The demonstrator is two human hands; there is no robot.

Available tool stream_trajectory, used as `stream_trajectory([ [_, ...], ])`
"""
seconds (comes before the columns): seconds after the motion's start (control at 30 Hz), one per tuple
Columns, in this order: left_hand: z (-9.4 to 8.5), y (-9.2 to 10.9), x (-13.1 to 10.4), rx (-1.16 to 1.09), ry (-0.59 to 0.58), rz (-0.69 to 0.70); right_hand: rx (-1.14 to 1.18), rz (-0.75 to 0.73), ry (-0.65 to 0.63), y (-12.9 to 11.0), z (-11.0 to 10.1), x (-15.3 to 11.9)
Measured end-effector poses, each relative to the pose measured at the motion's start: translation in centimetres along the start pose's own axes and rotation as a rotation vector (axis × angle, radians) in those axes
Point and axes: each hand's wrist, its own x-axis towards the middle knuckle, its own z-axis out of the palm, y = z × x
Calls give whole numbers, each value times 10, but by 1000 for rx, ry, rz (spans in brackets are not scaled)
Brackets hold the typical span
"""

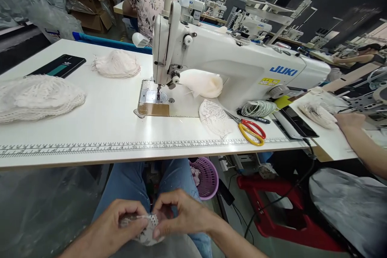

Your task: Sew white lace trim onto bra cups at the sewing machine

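Over the lap, my left hand (121, 223) pinches one side of a small white lace piece (148, 234). My right hand (178, 213) holds the other side of it, thumb and fingers closed on its edge. Behind them on the white table stands a white sewing machine (236, 56). One lace piece (214, 117) lies by the machine bed, beside scissors (249, 129) with red and yellow handles. A stack of lace pieces (39, 94) is at the table's left, and a smaller pile (116, 63) lies left of the needle.
A ruler strip (121, 148) runs along the table's front edge. A black phone-like item (60, 65) lies at the back left. A purple basket (208, 179) is below the table. At the right, a person's arm (356, 133) reaches over another table.
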Motion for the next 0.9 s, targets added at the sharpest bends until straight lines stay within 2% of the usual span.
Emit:
stream_trajectory([
  [0.1, 0, 7, 1, 58, 35, 4, -90, -38, 58, -2, 6, 7],
  [0.2, -1, 7, 1, 34, 23, -12, -137, -58, 79, -1, 8, 9],
  [0.4, -4, 3, 5, 92, 48, 16, -178, -18, 120, 2, 5, 6],
  [0.73, -9, 6, 5, 113, 117, 33, -197, -34, 143, -6, 6, 12],
  [0.83, -20, 18, -4, 197, 148, 31, -246, -74, 150, -18, 8, 18],
  [0.9, -37, 36, -11, 301, 199, 21, -290, -138, 146, -36, 8, 27],
])
